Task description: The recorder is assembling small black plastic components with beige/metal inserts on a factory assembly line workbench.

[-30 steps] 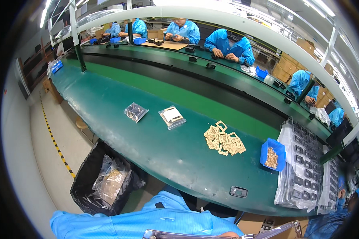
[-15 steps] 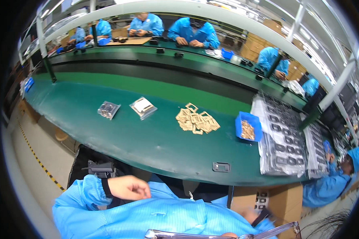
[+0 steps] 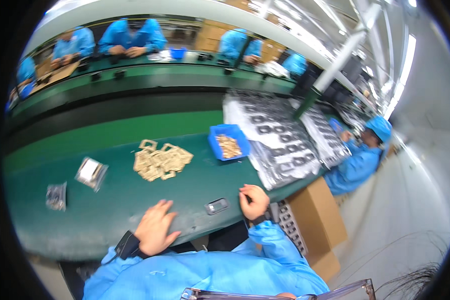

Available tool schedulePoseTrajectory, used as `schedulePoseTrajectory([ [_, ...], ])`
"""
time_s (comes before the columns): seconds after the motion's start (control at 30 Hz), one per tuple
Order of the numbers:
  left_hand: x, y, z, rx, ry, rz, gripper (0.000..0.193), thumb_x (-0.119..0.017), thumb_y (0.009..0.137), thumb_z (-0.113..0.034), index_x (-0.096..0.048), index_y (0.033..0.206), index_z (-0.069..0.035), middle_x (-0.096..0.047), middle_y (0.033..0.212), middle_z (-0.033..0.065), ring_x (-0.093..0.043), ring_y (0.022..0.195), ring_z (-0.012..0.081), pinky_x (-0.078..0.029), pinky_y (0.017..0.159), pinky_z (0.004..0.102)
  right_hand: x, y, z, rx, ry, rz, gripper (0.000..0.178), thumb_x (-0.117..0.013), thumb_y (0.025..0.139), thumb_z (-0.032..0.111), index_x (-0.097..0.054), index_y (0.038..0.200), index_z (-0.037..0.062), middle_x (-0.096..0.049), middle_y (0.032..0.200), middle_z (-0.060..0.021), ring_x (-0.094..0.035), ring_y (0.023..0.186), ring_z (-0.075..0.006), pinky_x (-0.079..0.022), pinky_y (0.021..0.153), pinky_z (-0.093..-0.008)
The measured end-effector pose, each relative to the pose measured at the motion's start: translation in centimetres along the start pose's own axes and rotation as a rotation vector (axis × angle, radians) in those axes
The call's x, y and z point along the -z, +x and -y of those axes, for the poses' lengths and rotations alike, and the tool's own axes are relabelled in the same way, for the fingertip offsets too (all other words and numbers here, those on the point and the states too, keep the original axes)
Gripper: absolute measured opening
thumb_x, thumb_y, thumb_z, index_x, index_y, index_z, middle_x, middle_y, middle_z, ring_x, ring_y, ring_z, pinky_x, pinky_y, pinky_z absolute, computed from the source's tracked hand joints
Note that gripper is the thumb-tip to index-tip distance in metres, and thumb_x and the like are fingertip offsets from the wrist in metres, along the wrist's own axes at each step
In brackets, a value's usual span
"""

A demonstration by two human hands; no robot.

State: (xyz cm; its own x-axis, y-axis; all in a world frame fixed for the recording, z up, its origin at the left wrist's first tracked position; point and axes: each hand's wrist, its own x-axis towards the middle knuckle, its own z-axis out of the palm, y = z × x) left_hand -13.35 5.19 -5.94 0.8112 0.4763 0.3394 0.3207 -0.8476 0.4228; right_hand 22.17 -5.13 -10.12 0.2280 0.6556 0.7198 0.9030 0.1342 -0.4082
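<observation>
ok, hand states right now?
Left hand: open, flat on the green table, holding nothing.
Right hand: fingers curled, resting at the table edge; holds nothing visible.

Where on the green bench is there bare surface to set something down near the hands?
Bare green lies between the left hand and the pile of tan frames, and from there left toward the small bags. It is tighter around the right hand: the small dark device, blue bin and black trays close in.
</observation>
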Motion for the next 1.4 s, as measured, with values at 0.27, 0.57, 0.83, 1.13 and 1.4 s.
schedulePoseTrajectory([
  [0.27,-1.4,-0.2,1.2,0.07,-0.134,0.107,0.049,-0.076,0.069,-0.016,-0.063,0.114,-0.003,-0.05,0.142,0.0212,-0.037,0.139,0.0431,-0.032,0.111,0.0512,1.5,1.2,0.8,-0.121,-0.056,0.098,0.01,-0.068,0.072,0.003,-0.062,0.079,0.0065,-0.07,0.09,-0.0083,-0.069,0.094,-0.0294,-0.055,0.078,-0.0371],
  [0.57,-1.3,3.2,-1.5,0.158,0.014,0.089,0.055,-0.075,0.071,-0.02,-0.056,0.12,-0.001,-0.043,0.147,0.0203,-0.035,0.139,0.0433,-0.03,0.112,0.0529,1.7,1.0,-1.1,-0.128,0.043,0.011,0.009,-0.071,0.073,0.003,-0.066,0.081,0.0054,-0.073,0.093,-0.0071,-0.07,0.096,-0.0295,-0.056,0.079,-0.0385],
  [0.83,0.3,2.3,-0.7,0.23,0.208,0.129,0.062,-0.072,0.076,-0.042,-0.057,0.124,-0.006,-0.045,0.145,0.0178,-0.038,0.139,0.0379,-0.032,0.112,0.0538,0.5,-0.6,-0.4,-0.05,0.099,0.035,0.008,-0.072,0.072,0.003,-0.069,0.079,0.0028,-0.074,0.093,-0.0132,-0.071,0.094,-0.0348,-0.056,0.083,-0.0412],
  [1.13,-1.9,0.1,-1.6,0.065,0.205,0.034,0.061,-0.068,0.081,-0.043,-0.054,0.13,-0.009,-0.043,0.149,0.0164,-0.04,0.139,0.0363,-0.036,0.111,0.05,3.1,-1.0,-0.7,0.17,0.048,0.205,0.018,-0.07,0.066,0.01,-0.065,0.082,0.0021,-0.069,0.098,-0.0167,-0.066,0.097,-0.0381,-0.053,0.083,-0.0457],
  [1.4,-3.1,-0.3,-0.2,0.113,0.09,-0.099,0.051,-0.072,0.083,-0.037,-0.061,0.124,-0.008,-0.053,0.142,0.0146,-0.046,0.136,0.0328,-0.039,0.11,0.0496,0.8,-0.8,-2.9,0.044,0.179,0.1,0.013,-0.072,0.074,0.012,-0.065,0.08,0.0024,-0.068,0.089,-0.012,-0.066,0.089,-0.033,-0.053,0.081,-0.0431],
])
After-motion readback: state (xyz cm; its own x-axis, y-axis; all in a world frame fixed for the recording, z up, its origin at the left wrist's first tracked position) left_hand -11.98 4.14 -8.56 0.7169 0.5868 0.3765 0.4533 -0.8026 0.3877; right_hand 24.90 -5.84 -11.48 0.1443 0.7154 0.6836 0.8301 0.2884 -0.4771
